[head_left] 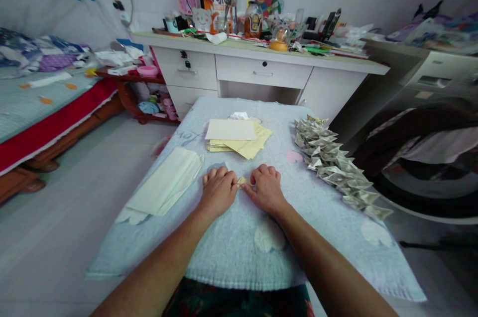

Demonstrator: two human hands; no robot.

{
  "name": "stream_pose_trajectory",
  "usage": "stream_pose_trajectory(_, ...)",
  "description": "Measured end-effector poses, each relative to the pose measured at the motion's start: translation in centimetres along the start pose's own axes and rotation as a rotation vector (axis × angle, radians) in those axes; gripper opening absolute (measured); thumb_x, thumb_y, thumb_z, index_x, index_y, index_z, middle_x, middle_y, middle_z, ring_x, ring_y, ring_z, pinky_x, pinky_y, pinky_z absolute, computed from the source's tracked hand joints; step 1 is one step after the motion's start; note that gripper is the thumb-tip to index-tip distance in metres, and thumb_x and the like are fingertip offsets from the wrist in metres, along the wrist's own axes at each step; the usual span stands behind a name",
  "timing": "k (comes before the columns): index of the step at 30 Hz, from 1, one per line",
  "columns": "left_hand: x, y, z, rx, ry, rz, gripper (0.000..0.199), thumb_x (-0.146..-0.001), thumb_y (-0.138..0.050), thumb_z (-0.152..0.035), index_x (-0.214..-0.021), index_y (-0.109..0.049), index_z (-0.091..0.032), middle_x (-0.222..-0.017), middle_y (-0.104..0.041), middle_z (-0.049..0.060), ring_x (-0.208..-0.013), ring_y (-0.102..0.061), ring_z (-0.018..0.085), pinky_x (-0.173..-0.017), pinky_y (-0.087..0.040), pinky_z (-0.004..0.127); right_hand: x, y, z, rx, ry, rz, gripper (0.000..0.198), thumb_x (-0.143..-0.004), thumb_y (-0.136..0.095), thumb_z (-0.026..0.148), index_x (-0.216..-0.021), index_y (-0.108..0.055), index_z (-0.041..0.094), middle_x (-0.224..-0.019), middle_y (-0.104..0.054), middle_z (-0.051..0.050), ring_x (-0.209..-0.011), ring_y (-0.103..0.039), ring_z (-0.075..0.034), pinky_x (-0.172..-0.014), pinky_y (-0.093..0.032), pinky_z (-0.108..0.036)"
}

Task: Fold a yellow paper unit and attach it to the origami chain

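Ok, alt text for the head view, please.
A person's left hand and right hand hold a small yellowish paper piece between them over a pale-blue cloth. Yellow paper sheets lie beyond, pale sheets left, folded grey paper shapes right.

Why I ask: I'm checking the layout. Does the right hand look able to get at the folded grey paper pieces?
Probably yes: only cloth shows between the right hand and the folded grey paper pieces to its right, though it would likely need to release the small yellow paper first.
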State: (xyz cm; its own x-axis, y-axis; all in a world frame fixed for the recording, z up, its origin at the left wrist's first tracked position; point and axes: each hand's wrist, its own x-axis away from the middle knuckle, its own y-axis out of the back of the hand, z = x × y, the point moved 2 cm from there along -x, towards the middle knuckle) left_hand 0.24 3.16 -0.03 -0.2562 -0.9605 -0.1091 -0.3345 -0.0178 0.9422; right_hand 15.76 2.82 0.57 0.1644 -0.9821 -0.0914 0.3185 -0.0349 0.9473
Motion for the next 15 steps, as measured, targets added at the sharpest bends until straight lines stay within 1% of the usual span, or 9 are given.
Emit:
stream_pose_trajectory(7,0.0,0.2,0.5,0.036,0.019,0.014,0.01,-0.082,-0.059,-0.034,-0.086,-0.06,-0.025,-0.096,-0.057,0.003,-0.097,-0.047,0.025,-0.08,-0.031,0.038,-0.1,0.0,0.5,0.027,-0.037,0.009,0.036,-0.085,-0.052,0.054,-0.085,-0.06,0.019,-0.098,-0.053,-0.01,-0.096,-0.043,-0.027,-0.081,-0.03,-0.039)
stream_pose_trajectory(12,0.0,0.4,1.1,0.056,0.039,0.052,0.013,-0.079,-0.061,-0.038,-0.084,-0.062,-0.026,-0.097,-0.056,0.003,-0.097,-0.048,0.025,-0.079,-0.03,0.037,-0.2,0.0,0.0,-0.005,-0.049,0.047,0.029,-0.083,-0.058,0.05,-0.084,-0.061,0.021,-0.1,-0.053,-0.008,-0.097,-0.043,-0.026,-0.08,-0.029,-0.038)
stream_pose_trajectory(15,-0.1,0.6,1.2,0.062,0.041,0.07,0.012,-0.079,-0.061,-0.038,-0.084,-0.062,-0.026,-0.098,-0.056,0.003,-0.098,-0.048,0.025,-0.08,-0.03,0.037,-0.4,0.1,-0.4,-0.055,-0.053,0.076,0.021,-0.083,-0.06,0.043,-0.083,-0.062,0.022,-0.101,-0.053,-0.006,-0.097,-0.043,-0.024,-0.08,-0.028,-0.037)
